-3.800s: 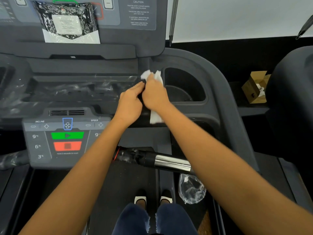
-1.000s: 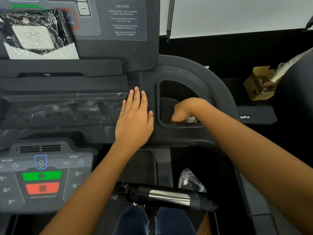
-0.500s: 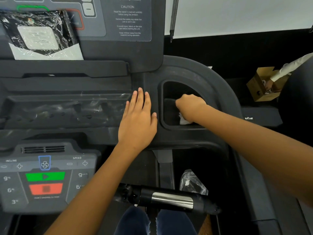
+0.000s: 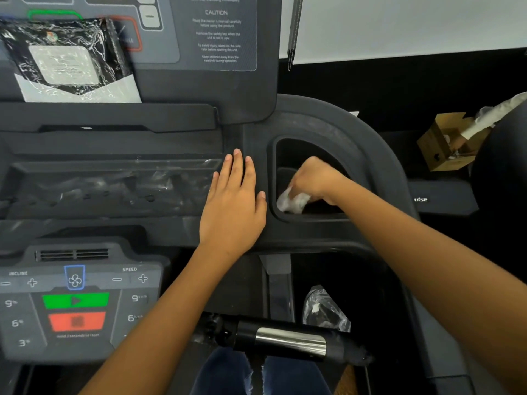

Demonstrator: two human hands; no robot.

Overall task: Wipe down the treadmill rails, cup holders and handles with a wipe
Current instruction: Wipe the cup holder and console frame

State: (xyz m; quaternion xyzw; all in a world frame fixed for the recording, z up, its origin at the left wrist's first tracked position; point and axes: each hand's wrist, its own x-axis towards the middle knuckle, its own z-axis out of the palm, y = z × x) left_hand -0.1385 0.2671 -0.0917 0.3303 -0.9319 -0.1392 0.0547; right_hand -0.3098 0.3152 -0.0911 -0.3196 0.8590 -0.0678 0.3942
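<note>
Near the top middle of the frame a grey label (image 4: pixel 218 35) is headed "CAUTION"; its smaller lines are too blurred to read. At lower left the control panel (image 4: pixel 77 303) carries the words "INCLINE" and "SPEED", each with a minus and a plus, the numbers 9, 6 and 3 down its left side and 9 and 6 down its right. It also has one green button (image 4: pixel 75 300) and one red button (image 4: pixel 76 321). At the right edge, white letters on a dark ledge (image 4: pixel 420 199) read "ulse", the start cut off.

One cup holder (image 4: pixel 302 149) shows, right of centre. The right hand (image 4: pixel 313 178) reaches down into it, fingers curled round the one white wipe (image 4: pixel 293 202), which is bunched at the holder's near left wall. The left hand (image 4: pixel 232 203) lies flat on the dark console just beside the holder, fingers straight and relaxed, holding nothing.

One handle (image 4: pixel 288 339) with a silver band crosses the bottom middle, and one cardboard box (image 4: pixel 445 143) sits at the right
</note>
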